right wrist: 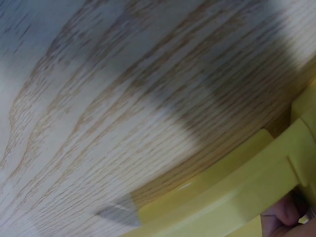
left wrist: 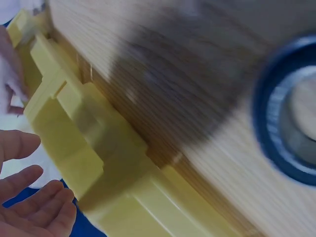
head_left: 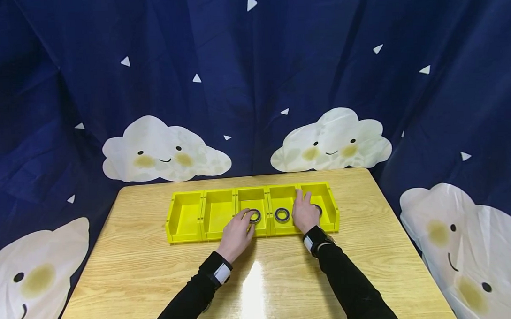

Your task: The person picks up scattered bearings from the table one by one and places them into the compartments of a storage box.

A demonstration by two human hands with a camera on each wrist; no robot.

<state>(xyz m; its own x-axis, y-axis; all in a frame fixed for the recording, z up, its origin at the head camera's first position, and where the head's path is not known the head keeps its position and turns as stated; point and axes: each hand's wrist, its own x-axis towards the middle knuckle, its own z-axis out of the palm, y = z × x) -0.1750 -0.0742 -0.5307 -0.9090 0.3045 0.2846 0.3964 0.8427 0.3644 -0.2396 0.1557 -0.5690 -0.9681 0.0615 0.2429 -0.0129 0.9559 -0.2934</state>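
My left hand (head_left: 236, 235) reaches into the third compartment of a yellow bin row (head_left: 185, 238), its fingertips beside a dark, silver-rimmed bearing (head_left: 255, 216). In the left wrist view the left hand (left wrist: 37, 197) has loosely bent, spread fingers with nothing visible between them. A second bearing (head_left: 282, 215) lies flat in the fourth compartment. My right hand (head_left: 306, 215) is over the fourth and fifth compartments, partly covering a third bearing (head_left: 319, 210). Curled fingers (right wrist: 285, 210) show behind the bin wall in the right wrist view; their grip is hidden. A blurred bearing (left wrist: 276, 111) appears close to the left wrist camera.
The bins stand side by side near the back of a wooden table (head_left: 149, 276). The two leftmost compartments show bare yellow floors. Behind the table hangs a dark blue curtain (head_left: 244, 85) with clouds and triangles. Light glares off the front of the tabletop.
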